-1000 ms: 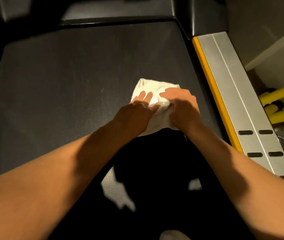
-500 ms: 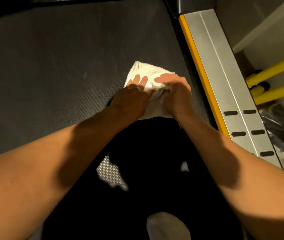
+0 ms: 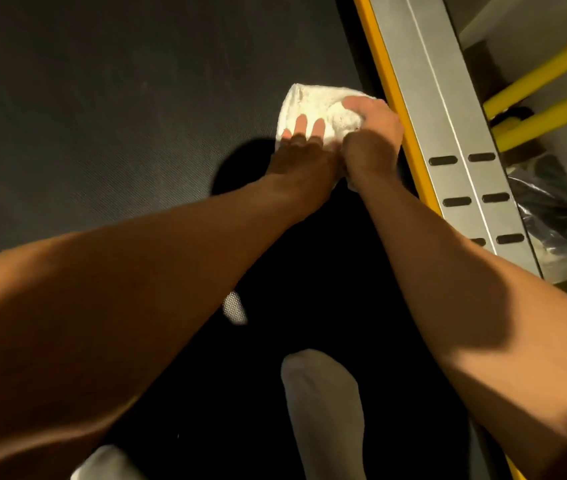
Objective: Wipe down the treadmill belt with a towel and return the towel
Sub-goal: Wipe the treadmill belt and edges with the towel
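Head view: both hands (image 3: 304, 157) (image 3: 373, 140) press towel (image 3: 309, 98) onto belt (image 3: 102, 133).

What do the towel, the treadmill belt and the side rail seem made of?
Towel: white terry cloth, probably cotton; fuzzy, bunched surface.
Belt: dark matte rubber-like sheet with a fine woven texture.
Side rail: brushed metal, likely aluminium; grey sheen, punched slots.

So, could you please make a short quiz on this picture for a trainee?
1. True or false: both the left hand and the right hand touch the towel.
2. The towel lies on: A) the silver rail, B) the treadmill belt, C) a sock.
3. Fill in: the ___ hand grips the towel with curled fingers.
Key: 1 true; 2 B; 3 right.
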Available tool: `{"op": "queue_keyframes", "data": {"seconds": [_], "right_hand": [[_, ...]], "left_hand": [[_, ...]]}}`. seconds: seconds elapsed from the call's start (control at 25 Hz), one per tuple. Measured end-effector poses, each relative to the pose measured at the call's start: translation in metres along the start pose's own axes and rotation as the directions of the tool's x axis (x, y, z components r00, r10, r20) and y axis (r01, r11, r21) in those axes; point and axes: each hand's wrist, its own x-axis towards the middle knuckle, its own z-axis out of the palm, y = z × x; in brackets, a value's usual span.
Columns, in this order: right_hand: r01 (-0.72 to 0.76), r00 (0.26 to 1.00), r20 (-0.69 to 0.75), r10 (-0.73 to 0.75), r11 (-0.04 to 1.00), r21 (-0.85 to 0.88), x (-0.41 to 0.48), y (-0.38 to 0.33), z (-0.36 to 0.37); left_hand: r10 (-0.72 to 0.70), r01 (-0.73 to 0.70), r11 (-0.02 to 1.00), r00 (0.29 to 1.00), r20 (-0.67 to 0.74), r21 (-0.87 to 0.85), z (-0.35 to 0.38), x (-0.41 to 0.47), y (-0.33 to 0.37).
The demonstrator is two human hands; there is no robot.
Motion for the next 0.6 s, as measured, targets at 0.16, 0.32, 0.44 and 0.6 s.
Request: {"op": "queue_keyframes", "data": {"seconds": [0.16,0.32,0.44,0.6], "right_hand": [[0.017,0.999,0.034,-0.020,0.995,0.103,-0.011,-0.004,-0.002],[0.100,0.989,0.084,-0.119,0.973,0.207,-0.033,0.027,-0.034],[-0.031,0.995,0.103,0.010,0.979,0.200,-0.019,0.025,-0.025],[0.125,0.977,0.169,-0.134,0.990,0.062,-0.026,0.007,-0.020]], "left_hand": [[-0.085,0.085,0.995,0.996,-0.001,-0.043,-0.005,-0.005,-0.001],[-0.079,0.074,0.995,0.995,-0.068,-0.070,0.021,-0.021,0.021],[-0.098,0.090,0.993,0.990,-0.102,-0.078,0.039,-0.020,0.037],[-0.175,0.138,0.966,0.972,-0.159,-0.218,0.028,-0.028,0.024]]}}
